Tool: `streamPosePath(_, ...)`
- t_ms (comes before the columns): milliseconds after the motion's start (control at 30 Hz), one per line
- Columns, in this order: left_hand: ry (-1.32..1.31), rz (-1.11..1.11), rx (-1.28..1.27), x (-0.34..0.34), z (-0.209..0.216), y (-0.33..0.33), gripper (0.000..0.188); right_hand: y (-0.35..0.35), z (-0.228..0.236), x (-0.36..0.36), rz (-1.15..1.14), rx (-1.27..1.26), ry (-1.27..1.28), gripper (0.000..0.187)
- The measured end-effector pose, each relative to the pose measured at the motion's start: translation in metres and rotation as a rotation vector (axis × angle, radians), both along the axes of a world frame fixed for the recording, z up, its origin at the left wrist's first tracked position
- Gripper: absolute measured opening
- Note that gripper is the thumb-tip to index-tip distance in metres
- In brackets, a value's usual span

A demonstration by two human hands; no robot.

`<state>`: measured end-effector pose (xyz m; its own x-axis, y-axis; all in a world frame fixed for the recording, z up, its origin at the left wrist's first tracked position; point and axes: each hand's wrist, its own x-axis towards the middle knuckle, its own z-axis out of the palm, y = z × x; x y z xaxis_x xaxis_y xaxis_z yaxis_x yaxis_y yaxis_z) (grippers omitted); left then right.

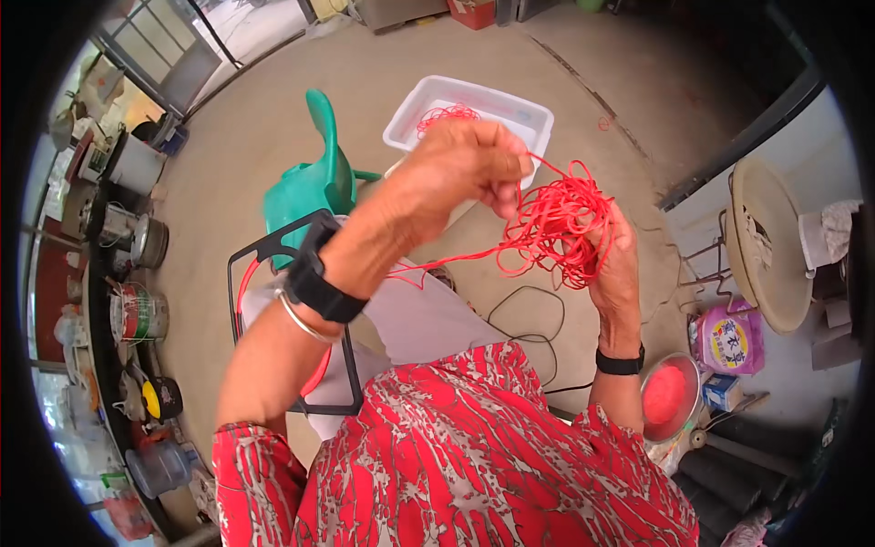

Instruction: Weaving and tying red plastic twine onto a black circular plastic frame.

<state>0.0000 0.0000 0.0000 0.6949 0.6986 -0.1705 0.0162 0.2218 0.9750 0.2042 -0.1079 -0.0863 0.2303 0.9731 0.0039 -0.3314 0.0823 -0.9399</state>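
My right hand (622,260) is closed around a loose, tangled bundle of thin red cord (561,219), held up in front of me. Just left of it, my left hand (469,164) pinches a strand of the same cord between thumb and fingers, drawn a little way off the bundle. Other strands run from the bundle down to the left, behind my left forearm. Over my lap on that side is a black rectangular frame (352,378), with red material showing inside it. My forearm hides part of the frame.
A white plastic tub (527,111) holding more red cord stands ahead, beside a green plastic chair (310,191). Black cable (538,335) loops on the floor. At right are a metal bowl with red contents (694,387) and a purple bag (752,342). Shelves with pots (150,242) line the left.
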Motion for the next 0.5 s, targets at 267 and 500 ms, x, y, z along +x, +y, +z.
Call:
streamPosePath(267, 0.472, 0.404, 1.289, -0.004, 0.023, 0.018, 0.01, -0.007, 0.002, -0.005, 0.012, 0.027, 0.004, 0.03)
streamPosePath(500, 0.306, 0.361, 0.721, -0.014, -0.079, 0.038, 0.026, 0.001, 0.004, -0.008, 0.109, -0.034, 0.484, 0.033)
